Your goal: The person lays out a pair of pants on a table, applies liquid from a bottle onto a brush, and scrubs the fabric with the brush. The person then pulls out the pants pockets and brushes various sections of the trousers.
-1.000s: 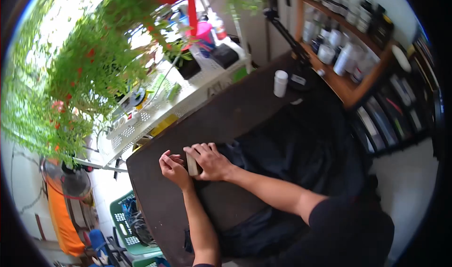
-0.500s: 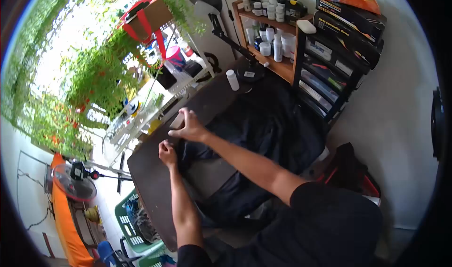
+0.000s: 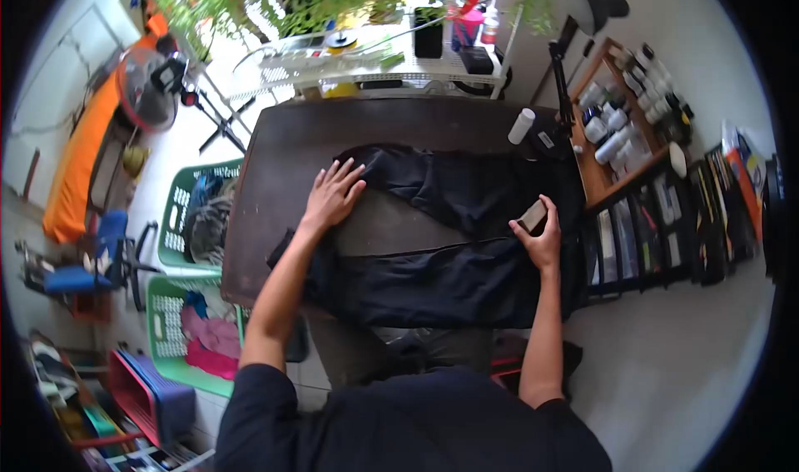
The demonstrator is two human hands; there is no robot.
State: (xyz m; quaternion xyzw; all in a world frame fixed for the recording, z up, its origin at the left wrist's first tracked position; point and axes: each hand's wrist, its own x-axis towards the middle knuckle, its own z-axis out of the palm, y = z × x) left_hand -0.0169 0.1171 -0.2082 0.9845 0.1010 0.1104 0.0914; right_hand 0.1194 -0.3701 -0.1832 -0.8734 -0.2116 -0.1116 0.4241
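A pair of black trousers point(image 3: 433, 285) lies spread across the dark brown table point(image 3: 275, 147), its two legs parted with bare tabletop between them. My left hand point(image 3: 334, 193) rests flat, fingers spread, at the left end of the far leg. In my right hand point(image 3: 541, 239) is a small rectangular block point(image 3: 533, 216), grey-brown on top with a dark side, gripped between thumb and fingers over the right part of the trousers. Whether its underside touches the cloth cannot be seen.
A white bottle point(image 3: 522, 126) stands by the desk lamp point(image 3: 587, 6) at the back right. Beyond it are a wooden shelf of bottles point(image 3: 620, 131) and a drawer unit point(image 3: 641, 239). Green laundry baskets point(image 3: 171, 239) flank the table's left side; a white rack point(image 3: 291, 71) runs behind.
My view has turned toward the right and down. My hands, close together at the table's far left before, are now wide apart, the right one with the block over the trousers' right part.
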